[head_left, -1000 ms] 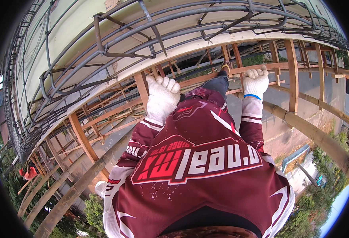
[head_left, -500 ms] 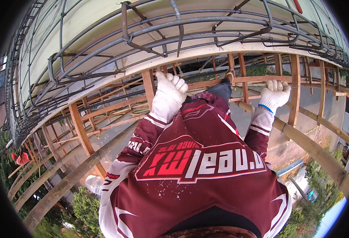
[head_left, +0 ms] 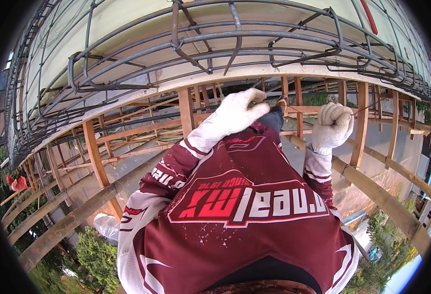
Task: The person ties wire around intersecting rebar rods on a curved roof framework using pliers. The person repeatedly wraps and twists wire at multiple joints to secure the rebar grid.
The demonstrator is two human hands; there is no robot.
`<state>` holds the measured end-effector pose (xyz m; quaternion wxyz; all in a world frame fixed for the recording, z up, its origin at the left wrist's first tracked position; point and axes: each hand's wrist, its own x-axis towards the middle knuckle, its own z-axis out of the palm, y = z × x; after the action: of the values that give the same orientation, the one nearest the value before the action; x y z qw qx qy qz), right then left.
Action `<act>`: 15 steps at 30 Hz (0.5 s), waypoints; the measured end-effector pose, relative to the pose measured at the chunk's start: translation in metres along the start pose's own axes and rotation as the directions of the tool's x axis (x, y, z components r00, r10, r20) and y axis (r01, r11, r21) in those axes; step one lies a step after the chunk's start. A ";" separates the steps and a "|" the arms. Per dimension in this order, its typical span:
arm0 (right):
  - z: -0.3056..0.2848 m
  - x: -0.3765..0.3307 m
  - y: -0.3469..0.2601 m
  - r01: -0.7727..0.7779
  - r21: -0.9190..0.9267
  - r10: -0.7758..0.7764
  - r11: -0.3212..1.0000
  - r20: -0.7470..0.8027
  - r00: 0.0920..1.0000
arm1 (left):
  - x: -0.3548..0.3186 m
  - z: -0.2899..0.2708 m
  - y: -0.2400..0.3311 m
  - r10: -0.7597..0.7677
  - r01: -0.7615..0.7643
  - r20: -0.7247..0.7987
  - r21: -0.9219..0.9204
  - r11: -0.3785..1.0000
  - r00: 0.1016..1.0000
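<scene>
Rebar cage [head_left: 225, 63] runs just above and ahead of both gloved hands, its curved steel bars lying along a pale concrete edge [head_left: 127, 34]. Left hand [head_left: 232, 115] reaches up flat with fingers together toward the underside of that edge, holding nothing I can make out, while right hand [head_left: 332, 125] is curled into a tight fist, its grasp hidden by the glove. Beyond them stand wooden scaffold posts [head_left: 186, 110], and a bamboo pole [head_left: 382, 198] slants away below the right hand.
</scene>
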<state>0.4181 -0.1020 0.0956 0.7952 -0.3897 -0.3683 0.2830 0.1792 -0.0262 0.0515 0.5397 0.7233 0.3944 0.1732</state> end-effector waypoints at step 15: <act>0.002 0.045 -0.026 -0.128 0.118 0.153 0.985 -0.237 0.959 | -0.001 0.010 0.003 0.161 -0.149 -0.048 0.196 0.969 0.986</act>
<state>0.4462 -0.0818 0.1344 0.8314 -0.4059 -0.2236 0.3068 0.1866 -0.0335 0.0513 0.4394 0.7947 0.3684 0.1989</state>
